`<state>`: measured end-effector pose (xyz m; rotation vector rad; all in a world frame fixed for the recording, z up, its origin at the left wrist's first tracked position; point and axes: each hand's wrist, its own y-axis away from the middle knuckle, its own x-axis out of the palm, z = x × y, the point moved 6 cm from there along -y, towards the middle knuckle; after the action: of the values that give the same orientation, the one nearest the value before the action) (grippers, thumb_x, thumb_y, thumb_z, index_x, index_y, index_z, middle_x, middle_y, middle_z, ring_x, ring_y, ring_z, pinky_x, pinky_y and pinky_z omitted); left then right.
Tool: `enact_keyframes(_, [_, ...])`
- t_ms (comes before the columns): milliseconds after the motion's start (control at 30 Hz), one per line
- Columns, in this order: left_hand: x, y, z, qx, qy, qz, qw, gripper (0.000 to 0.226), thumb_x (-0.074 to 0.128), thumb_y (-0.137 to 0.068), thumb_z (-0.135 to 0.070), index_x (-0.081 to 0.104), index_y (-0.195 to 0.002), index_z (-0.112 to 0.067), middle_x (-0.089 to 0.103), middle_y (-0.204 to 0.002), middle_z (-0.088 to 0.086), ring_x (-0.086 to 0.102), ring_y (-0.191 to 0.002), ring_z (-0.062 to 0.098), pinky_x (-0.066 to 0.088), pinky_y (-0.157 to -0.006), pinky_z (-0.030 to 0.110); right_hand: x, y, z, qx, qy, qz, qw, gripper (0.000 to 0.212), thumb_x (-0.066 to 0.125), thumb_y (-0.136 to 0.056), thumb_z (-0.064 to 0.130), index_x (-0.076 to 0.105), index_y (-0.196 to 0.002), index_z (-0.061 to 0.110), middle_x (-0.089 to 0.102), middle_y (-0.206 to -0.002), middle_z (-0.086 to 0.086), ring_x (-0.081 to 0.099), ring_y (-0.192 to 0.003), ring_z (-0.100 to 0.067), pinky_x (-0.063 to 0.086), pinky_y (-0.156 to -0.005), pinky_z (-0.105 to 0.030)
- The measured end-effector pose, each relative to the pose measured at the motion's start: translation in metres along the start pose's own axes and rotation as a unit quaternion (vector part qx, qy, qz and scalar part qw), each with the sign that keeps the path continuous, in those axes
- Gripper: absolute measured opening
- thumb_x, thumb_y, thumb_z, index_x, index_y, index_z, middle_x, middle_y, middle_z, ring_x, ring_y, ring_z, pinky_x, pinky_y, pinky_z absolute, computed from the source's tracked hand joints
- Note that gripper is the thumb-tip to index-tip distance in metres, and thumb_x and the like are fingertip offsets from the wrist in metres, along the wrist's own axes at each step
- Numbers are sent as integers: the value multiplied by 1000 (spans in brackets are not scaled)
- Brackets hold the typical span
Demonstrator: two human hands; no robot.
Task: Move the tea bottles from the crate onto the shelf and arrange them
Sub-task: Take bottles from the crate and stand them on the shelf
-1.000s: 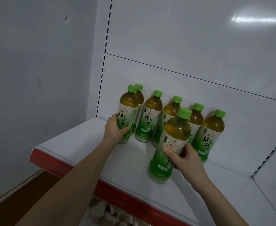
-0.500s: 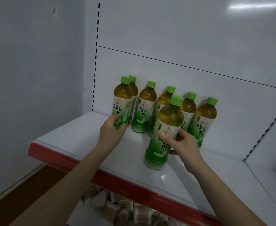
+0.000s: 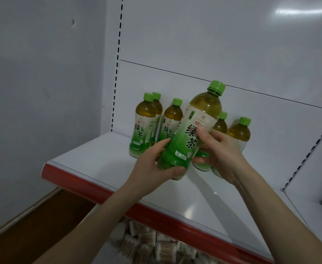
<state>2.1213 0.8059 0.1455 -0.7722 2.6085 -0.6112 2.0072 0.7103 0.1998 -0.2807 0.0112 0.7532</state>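
A green-capped tea bottle [image 3: 192, 128] is lifted off the white shelf [image 3: 91, 159], tilted with its cap to the upper right. My left hand [image 3: 152, 166] cups its base from the left. My right hand [image 3: 221, 151] grips its label from the right. Behind it several more tea bottles stand upright against the shelf's back panel: the leftmost bottle [image 3: 144, 124] with another close behind it, one bottle [image 3: 172, 119] in the middle, and two bottles [image 3: 239, 130] at the right, partly hidden by my right hand. The crate is out of view.
The shelf has a red front strip [image 3: 103, 189] and a perforated upright [image 3: 117, 63] at its back left. A grey wall [image 3: 38, 82] closes the left side. Small packaged goods [image 3: 147, 242] lie on a lower level beneath the shelf. Bare shelf surface extends to the right.
My left hand let go of the leftmost bottle and moved right to the front bottle's base. Both hands have raised that bottle off the shelf and tilted it.
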Motion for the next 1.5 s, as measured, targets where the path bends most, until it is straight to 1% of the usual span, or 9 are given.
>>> enact_keyframes(133, [-5,-5,6,3,84,-4,996,58,75,-71,-10,47,-110,-43,60,-100,-19,61,-88,-6,53,-71,14,5,-3,3,-25,100,12,995,35,73,-68,30,59,-100,34,70,-97,4,69,-87,-12,59,-73,-32])
enact_keyframes(233, [-3,-8,13,5,63,2,998,61,75,-73,-11,45,-116,-42,56,-107,-21,59,-99,-2,52,-81,17,7,-14,-6,-28,82,-24,996,39,75,-71,18,59,-107,21,72,-94,2,71,-83,-12,59,-71,-32])
enact_keyframes(333, [-7,-12,28,-5,-28,15,999,70,73,-76,-20,38,-137,-23,47,-122,-18,47,-117,4,41,-100,22,13,-23,-22,-19,48,-30,998,37,72,-75,9,57,-108,13,72,-94,0,71,-83,-15,59,-69,-29])
enact_keyframes(400, [-14,-14,40,12,-150,19,988,71,67,-75,-44,41,-136,-19,51,-129,-9,48,-116,8,42,-102,30,17,-31,-32,-15,48,-39,998,32,70,-76,7,56,-104,16,69,-95,1,68,-86,-14,59,-68,-26])
enact_keyframes(467, [-20,-13,59,-25,-315,44,948,77,54,-73,-61,40,-135,-17,51,-132,4,49,-119,19,42,-99,39,18,-39,-43,-13,78,-54,995,34,70,-76,8,55,-104,18,66,-99,0,65,-92,-15,57,-74,-29])
enact_keyframes(533, [-28,-10,85,-123,-465,94,872,71,53,-80,-57,35,-135,-15,44,-137,10,38,-127,26,33,-104,43,18,-48,-54,-4,113,-63,992,40,71,-75,9,54,-111,16,64,-108,-3,62,-99,-19,54,-83,-36])
enact_keyframes(633, [-30,-7,100,-191,-517,160,819,64,49,-84,-55,37,-132,-14,38,-138,12,28,-134,30,24,-107,52,21,-59,-71,18,127,-57,990,46,71,-75,7,53,-117,11,63,-118,-9,60,-104,-21,52,-90,-41])
enact_keyframes(800, [-30,-6,105,-198,-507,186,818,57,42,-86,-57,46,-126,-17,47,-127,8,39,-123,26,29,-103,53,25,-73,-83,23,143,-59,988,49,71,-76,8,52,-121,8,61,-122,-10,58,-107,-19,50,-94,-42])
enact_keyframes(1500, [-30,-5,108,-200,-510,194,814,57,41,-88,-56,45,-129,-16,43,-132,7,36,-127,25,25,-106,54,30,-96,-91,19,226,-56,972,54,64,-84,18,41,-132,8,52,-135,-10,48,-125,-24,41,-99,-34])
